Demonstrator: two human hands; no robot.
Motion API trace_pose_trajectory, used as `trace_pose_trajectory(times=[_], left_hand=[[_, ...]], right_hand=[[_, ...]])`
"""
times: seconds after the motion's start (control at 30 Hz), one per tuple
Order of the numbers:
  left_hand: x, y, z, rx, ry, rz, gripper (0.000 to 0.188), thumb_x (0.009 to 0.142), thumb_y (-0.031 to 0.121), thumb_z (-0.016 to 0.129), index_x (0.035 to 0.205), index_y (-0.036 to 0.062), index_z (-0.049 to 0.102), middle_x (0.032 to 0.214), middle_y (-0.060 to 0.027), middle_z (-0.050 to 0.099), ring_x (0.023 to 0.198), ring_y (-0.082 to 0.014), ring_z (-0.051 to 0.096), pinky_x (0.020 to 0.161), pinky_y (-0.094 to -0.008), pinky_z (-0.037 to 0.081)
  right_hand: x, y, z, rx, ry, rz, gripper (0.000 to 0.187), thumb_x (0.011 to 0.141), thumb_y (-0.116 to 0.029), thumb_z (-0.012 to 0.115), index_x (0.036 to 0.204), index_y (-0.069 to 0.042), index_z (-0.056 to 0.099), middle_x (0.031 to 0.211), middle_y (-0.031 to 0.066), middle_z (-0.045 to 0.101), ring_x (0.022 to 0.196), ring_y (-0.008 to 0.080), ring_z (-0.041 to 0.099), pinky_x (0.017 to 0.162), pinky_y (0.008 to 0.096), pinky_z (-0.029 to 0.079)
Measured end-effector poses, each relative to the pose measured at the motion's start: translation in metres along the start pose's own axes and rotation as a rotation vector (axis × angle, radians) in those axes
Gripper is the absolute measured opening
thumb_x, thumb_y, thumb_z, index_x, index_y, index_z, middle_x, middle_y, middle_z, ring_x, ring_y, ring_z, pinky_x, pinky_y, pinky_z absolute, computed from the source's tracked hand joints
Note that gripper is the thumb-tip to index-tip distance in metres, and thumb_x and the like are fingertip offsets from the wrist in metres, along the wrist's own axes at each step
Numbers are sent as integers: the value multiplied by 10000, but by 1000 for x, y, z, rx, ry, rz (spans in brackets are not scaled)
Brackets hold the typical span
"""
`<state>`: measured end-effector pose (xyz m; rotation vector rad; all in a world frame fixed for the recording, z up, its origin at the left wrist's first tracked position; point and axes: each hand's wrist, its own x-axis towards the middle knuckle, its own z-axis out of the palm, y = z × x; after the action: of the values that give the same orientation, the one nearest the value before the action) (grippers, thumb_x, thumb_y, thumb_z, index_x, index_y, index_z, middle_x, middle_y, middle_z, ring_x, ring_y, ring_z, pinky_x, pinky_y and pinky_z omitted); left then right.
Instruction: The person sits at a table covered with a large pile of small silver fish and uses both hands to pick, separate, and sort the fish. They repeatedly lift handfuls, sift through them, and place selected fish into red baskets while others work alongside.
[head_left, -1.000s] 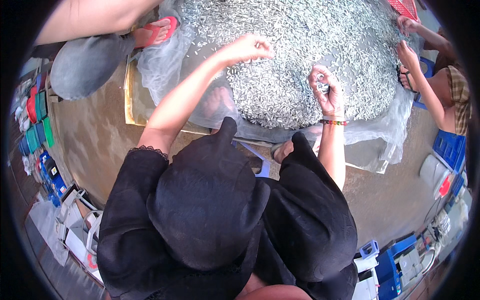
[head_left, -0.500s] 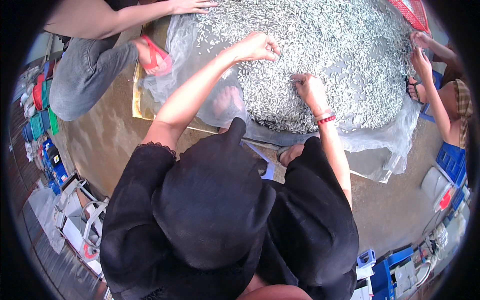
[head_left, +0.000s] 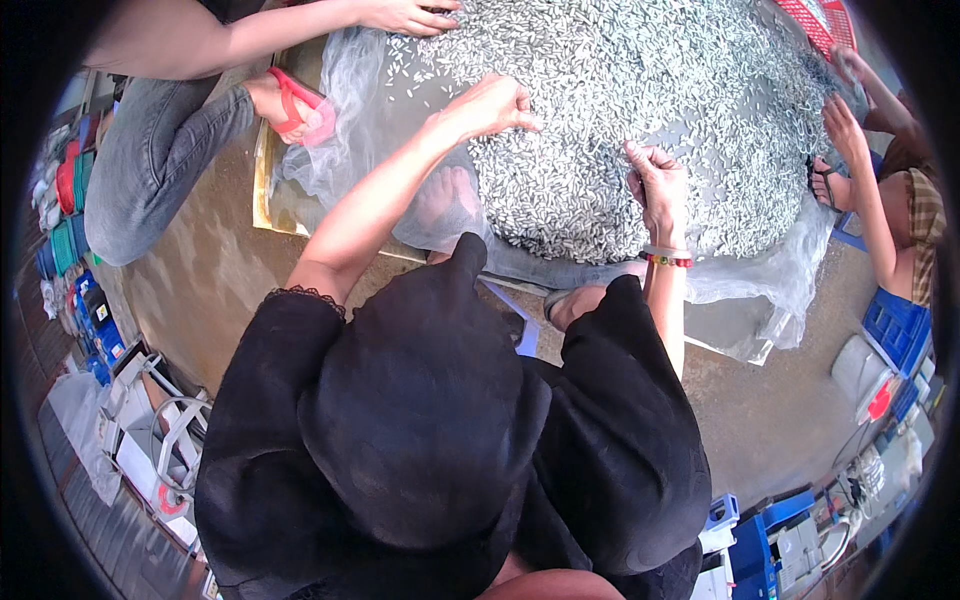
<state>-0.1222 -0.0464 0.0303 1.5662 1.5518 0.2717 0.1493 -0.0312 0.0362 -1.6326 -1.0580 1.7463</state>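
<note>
Across the upper middle of the frame, in the head view, a broad spread of small pale-and-dark pieces [head_left: 570, 205] lay before me, with translucent sheeting [head_left: 343, 125] bunched along its left and lower edges. My left hand [head_left: 494, 106] hung over the left part of the spread, its thumb and fingertips drawn together and pointing right; whether a piece sat between them was too small to tell. Right of centre, my right hand [head_left: 660, 185], with a bracelet [head_left: 668, 260] at its wrist, stood over the pieces, thumb and forefinger close together, the other fingers curled; I could not tell whether that pinch held anything. For pieces so slight and so many, I judged a light pinch with the very tips better than a whole-hand grab, since a heavy squeeze might crush them or drag neighbours along. Keeping my two hands apart, each over its own patch, seemed wise, as did working where the layer lay thin, so that single pieces showed clearly. I also reckoned my wrists should stay clear of the pile, lest they push pieces toward the sheeting. At the upper left, a co-worker's hand [head_left: 408, 16] reached over the edge of the spread, and at the upper right another person's hands [head_left: 846, 130] worked near a red basket [head_left: 812, 25], well apart from mine.
</note>
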Motion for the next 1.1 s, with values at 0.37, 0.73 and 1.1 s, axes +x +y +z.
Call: trace_pose_trajectory(times=[0.37, 0.73, 1.1], left_hand=[[2, 24, -27, -897, -344, 21, 382, 885, 444, 517, 781, 77, 503, 644, 39, 391, 478, -14, 306, 373, -144, 239], [67, 48, -15, -488, -159, 108, 258, 856, 221, 523, 1000, 33, 626, 678, -33, 534, 479, -74, 445, 388, -231, 361], [58, 27, 23, 514, 213, 558, 220, 743, -41, 444, 963, -32, 449, 930, -224, 545, 841, -386, 583, 700, -455, 480]], right_hand=[[40, 30, 22, -873, 21, -471, 258, 709, -178, 759, 926, -57, 691, 609, -2, 598, 473, 48, 482, 447, 211, 392], [-12, 1, -24, 1362, -629, -156, 166, 772, -62, 590, 822, -39, 434, 842, 88, 398, 622, 165, 407, 461, 242, 413], [-9, -3, -26, 1598, -526, 76, 377, 827, -119, 542, 1198, -65, 497, 812, 52, 459, 447, 64, 359, 318, 166, 265]])
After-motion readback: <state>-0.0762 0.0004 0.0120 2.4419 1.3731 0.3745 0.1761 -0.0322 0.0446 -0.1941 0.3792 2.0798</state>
